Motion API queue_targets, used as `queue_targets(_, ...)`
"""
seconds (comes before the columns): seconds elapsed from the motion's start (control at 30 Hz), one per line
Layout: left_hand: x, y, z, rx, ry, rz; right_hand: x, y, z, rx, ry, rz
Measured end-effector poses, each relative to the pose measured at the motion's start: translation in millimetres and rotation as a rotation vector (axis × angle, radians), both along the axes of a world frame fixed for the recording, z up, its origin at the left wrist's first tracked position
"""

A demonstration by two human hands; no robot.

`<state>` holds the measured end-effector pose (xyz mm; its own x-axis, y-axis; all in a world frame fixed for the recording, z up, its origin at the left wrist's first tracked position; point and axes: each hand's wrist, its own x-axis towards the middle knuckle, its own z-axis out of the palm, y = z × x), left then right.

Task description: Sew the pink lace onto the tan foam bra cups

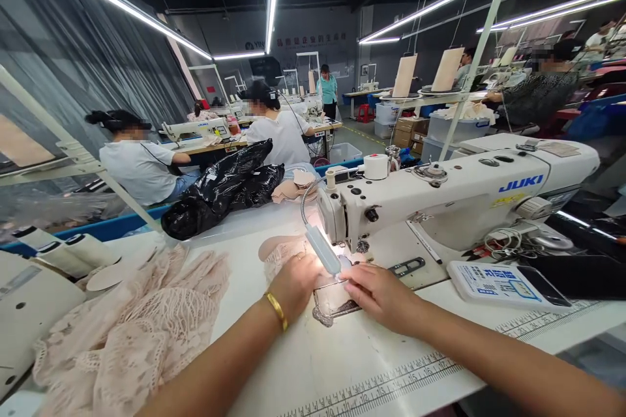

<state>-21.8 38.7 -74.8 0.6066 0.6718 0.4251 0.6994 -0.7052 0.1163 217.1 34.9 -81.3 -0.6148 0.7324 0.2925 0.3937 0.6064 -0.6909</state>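
A white JUKI sewing machine (440, 189) stands on the table, with a lit lamp (323, 251) on a bent neck beside its needle area. Pale pink lace fabric (281, 259) lies at the needle area, partly under my hands. My left hand (297, 283), with a gold bracelet at the wrist, is closed on the fabric left of the lamp; its fingertips are largely hidden. Just right of the lamp, my right hand (384, 293) has its fingers pressed together at the fabric's edge. The lamp covers part of the spot between the hands.
A heap of pink lace pieces (141, 332) lies to the left, near white thread cones (63, 251). Black plastic bags (227, 189) rest at the back. A phone (508, 285) and a slotted metal piece (408, 266) lie right. Co-workers sit at other machines.
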Motion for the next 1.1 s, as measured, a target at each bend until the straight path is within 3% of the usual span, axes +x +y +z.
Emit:
queue_targets(0.1, -11.3, -33.3, 0.7, -0.02, -0.086, -0.043, -18.9, -19.4, 13.2, -0.562, 0.289, 0.03)
queue_targets(0.17, -28.8, -54.5, 1.4, -0.052, -0.136, -0.016, -33.2, -32.8, 20.9, -0.807, 0.498, 0.039)
queue_targets(0.23, -53.7, -71.7, 4.1, -0.083, -0.139, 0.126, -45.3, -45.1, 26.1, -0.917, 0.682, 0.018)
queue_targets(0.33, -84.9, -97.9, 14.6, 0.017, -0.107, 0.496, -57.9, -59.5, 29.2, -0.977, 0.866, -0.041)
queue_targets(0.4, -84.9, -121.2, 22.4, 0.103, -0.24, 0.638, -64.2, -66.8, 29.7, -0.986, 0.926, -0.094)
queue_targets(0.43, -76.7, -134.2, 24.8, 0.059, -0.367, 0.637, -67.0, -70.5, 30.1, -0.987, 0.946, -0.12)
queue_targets(0.47, -63.8, -147.0, 25.5, -0.066, -0.546, 0.591, -69.6, -74.7, 30.5, -0.986, 0.963, -0.143)
queue_targets(0.5, -47.6, -158.4, 24.5, -0.34, -0.721, 0.506, -71.9, -79.8, 30.8, -0.983, 0.981, -0.164)
queue_targets(0.57, -13.0, -173.5, 18.9, -1.04, -1.114, 0.313, -74.5, -93.3, 29.8, -0.983, 1.0, -0.182)
queue_targets(0.6, 1.9, -175.9, 15.7, -1.257, -1.347, 0.274, -74.5, -101.7, 27.9, -0.981, 1.002, -0.181)
queue_targets(0.63, 13.5, -174.9, 13.1, -1.368, -1.568, 0.255, -73.4, -110.8, 24.7, -0.976, 0.997, -0.17)
queue_targets(0.7, 25.7, -165.4, 11.6, -1.27, -1.933, 0.292, -68.3, -128.4, 15.2, -0.94, 0.957, -0.125)
queue_targets(0.77, 27.0, -153.3, 15.1, -1.068, -2.102, 0.367, -60.7, -140.3, 5.0, -0.859, 0.853, -0.077)
queue_targets(0.83, 25.0, -145.6, 21.2, -0.994, -2.095, 0.376, -53.3, -141.7, -0.6, -0.766, 0.694, -0.019)
queue_targets(0.9, 24.6, -145.0, 26.9, -1.025, -2.019, 0.297, -48.3, -132.7, 1.1, -0.739, 0.603, 0.006)
queue_targets(1.0, 26.2, -151.3, 31.4, -1.102, -1.939, 0.181, -45.8, -111.7, 12.8, -0.927, 0.734, -0.035)
queue_targets(1.1, 25.6, -154.5, 30.2, -1.103, -1.908, 0.159, -46.8, -101.3, 21.5, -1.085, 0.881, -0.018)
